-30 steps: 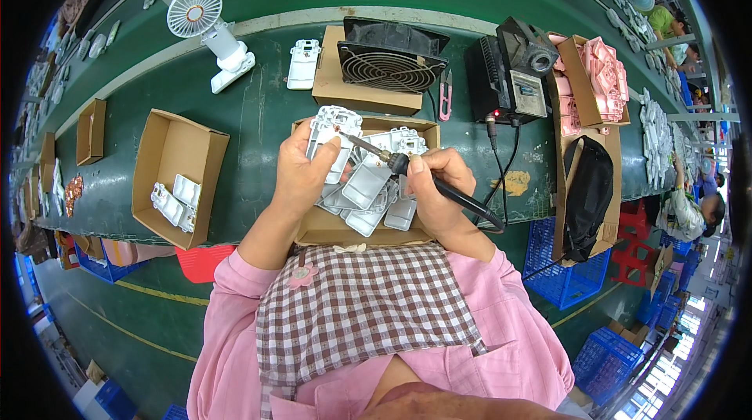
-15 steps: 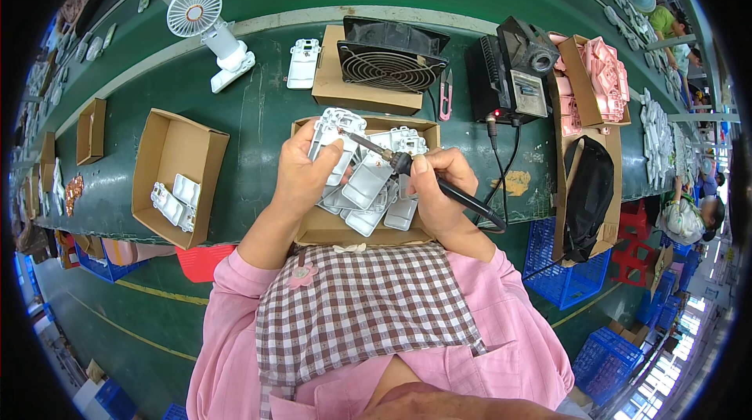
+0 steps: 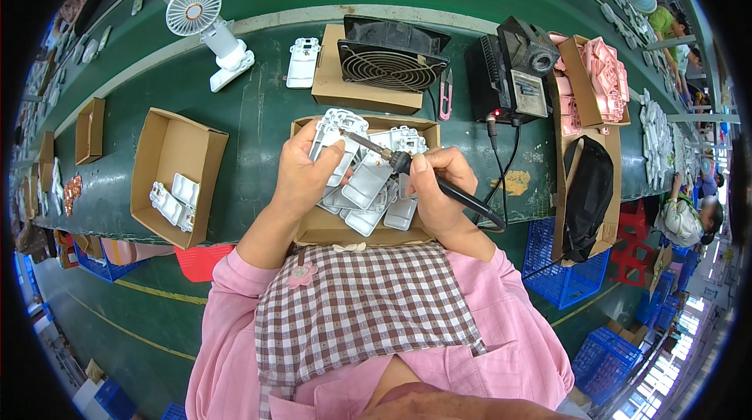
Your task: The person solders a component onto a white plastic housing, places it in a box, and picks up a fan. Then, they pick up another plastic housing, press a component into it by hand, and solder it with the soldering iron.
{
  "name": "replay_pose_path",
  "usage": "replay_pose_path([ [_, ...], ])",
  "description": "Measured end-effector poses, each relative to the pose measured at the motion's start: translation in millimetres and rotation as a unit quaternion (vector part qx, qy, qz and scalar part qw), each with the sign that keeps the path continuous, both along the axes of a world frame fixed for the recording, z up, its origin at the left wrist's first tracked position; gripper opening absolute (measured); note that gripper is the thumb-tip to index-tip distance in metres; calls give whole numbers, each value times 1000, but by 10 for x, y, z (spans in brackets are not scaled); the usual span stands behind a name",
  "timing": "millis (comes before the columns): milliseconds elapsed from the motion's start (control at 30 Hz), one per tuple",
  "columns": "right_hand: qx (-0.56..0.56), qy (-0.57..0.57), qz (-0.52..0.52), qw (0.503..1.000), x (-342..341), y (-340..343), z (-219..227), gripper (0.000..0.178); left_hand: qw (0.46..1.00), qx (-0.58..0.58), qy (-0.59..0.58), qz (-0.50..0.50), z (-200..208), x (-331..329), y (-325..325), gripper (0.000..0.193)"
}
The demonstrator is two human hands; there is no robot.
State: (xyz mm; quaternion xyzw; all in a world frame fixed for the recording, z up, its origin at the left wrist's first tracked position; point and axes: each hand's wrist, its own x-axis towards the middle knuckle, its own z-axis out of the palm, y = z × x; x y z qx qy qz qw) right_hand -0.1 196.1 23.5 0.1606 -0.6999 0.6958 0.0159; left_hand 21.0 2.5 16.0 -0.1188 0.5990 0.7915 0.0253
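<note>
Left hand (image 3: 301, 173): gripping a white plastic part (image 3: 333, 132), holding it tilted above the open cardboard box (image 3: 329, 226).
Right hand (image 3: 439, 185): fingers wrapped round the black handle of a soldering iron (image 3: 407, 165), its metal tip reaching left and touching the held part.
Box contents: more white plastic pieces (image 3: 368, 193) piled loose right under both hands.
Bench (image 3: 258, 107): green top; a black fan (image 3: 392, 56) on a carton just behind, a white desk fan (image 3: 205, 25) far left.
Left tray (image 3: 168, 173): a few white parts, well apart from the hands.
</note>
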Motion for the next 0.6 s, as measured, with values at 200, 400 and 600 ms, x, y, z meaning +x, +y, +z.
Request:
replay_pose_path([
  [200, -25, 18, -10, 999, 7, 25, -28, 15, 1000, 21, -14, -15, 15, 0, -30, 21],
  [400, -79, 44, -25, 996, 23, 37, -58, 16, 984, -153, 82, 39, -82, -2, 58, 35],
  [600, -9, 49, 1, 999, -7, 27, -72, 11, 998, -38, 47, 23, -116, -3, -5, 26],
])
